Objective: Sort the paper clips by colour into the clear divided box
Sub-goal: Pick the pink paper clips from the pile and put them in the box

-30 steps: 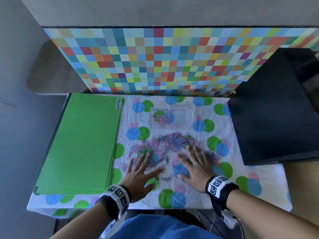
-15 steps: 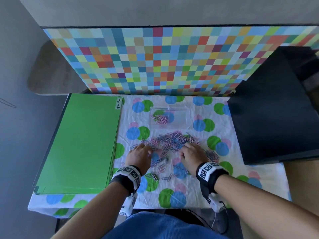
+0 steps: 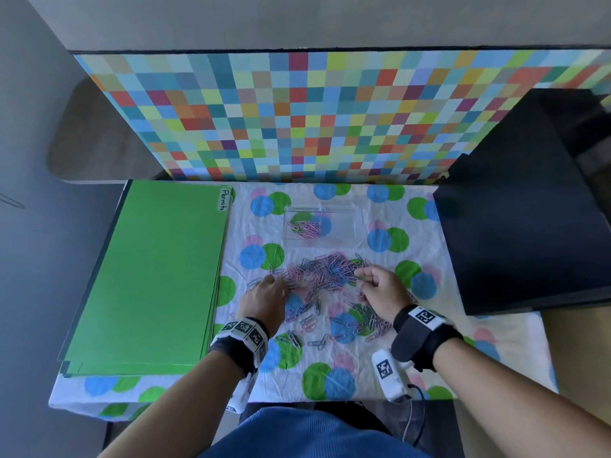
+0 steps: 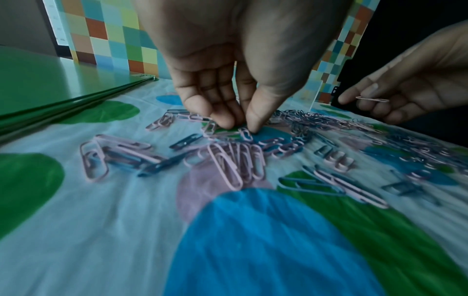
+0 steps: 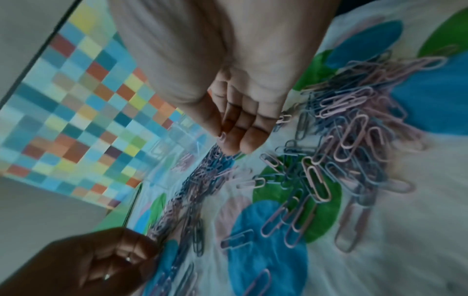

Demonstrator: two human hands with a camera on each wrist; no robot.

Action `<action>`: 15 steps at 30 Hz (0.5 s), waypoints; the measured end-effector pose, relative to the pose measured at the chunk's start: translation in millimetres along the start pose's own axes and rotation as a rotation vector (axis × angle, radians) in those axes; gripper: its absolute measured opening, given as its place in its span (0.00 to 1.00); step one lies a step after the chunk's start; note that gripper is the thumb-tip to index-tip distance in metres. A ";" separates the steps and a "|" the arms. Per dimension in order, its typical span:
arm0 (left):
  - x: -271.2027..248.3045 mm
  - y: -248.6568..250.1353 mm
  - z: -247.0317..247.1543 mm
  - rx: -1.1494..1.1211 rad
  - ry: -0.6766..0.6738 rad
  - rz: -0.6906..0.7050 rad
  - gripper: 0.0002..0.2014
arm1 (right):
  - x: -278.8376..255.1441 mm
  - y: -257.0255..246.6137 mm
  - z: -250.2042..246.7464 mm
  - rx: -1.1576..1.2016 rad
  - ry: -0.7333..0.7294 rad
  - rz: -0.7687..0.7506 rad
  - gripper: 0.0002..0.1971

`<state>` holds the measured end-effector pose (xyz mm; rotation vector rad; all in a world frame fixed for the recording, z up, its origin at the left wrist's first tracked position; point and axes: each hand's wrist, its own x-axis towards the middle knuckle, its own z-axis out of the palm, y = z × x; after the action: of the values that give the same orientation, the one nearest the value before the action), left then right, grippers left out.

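The right hand (image 5: 235, 112), fingers curled together, pinches a pink clip (image 5: 221, 137) above pink and blue paper clips (image 5: 349, 140) scattered across a dotted cloth (image 5: 410, 230).

Table (image 3: 515, 345) draped in a wrinkled white cloth (image 3: 390, 365) printed with blue, green and pink circles. Upright backboard (image 3: 297, 117) of small multicoloured squares along the far edge. Plain grey wall (image 3: 297, 18) above. Stack of green folders (image 3: 148, 276) at left, topmost labelled "Permits". Large black box (image 3: 522, 209) at right. Grey floor (image 3: 29, 292) to the left. Soft, even daylight.
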<state>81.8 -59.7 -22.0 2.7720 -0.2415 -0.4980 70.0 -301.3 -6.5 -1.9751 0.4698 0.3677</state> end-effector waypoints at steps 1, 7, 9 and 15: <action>1.3 1.4 -1.2 0.031 -0.012 0.000 0.06 | 0.5 1.2 -0.4 0.049 -0.022 0.040 0.11; 7.5 6.8 -8.7 0.171 -0.080 0.068 0.08 | -0.9 4.2 3.0 -0.076 -0.118 0.064 0.11; 6.5 7.7 -11.0 0.194 -0.104 0.100 0.08 | -6.1 3.2 6.4 -0.334 -0.110 -0.035 0.08; 2.6 -2.2 -16.1 -0.084 -0.088 0.031 0.09 | -14.7 8.8 18.3 -0.746 -0.113 -0.242 0.05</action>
<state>90.3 -53.8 -9.1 2.6645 -0.2764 -0.6083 52.0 -285.9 -14.6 -2.6748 -0.0008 0.5486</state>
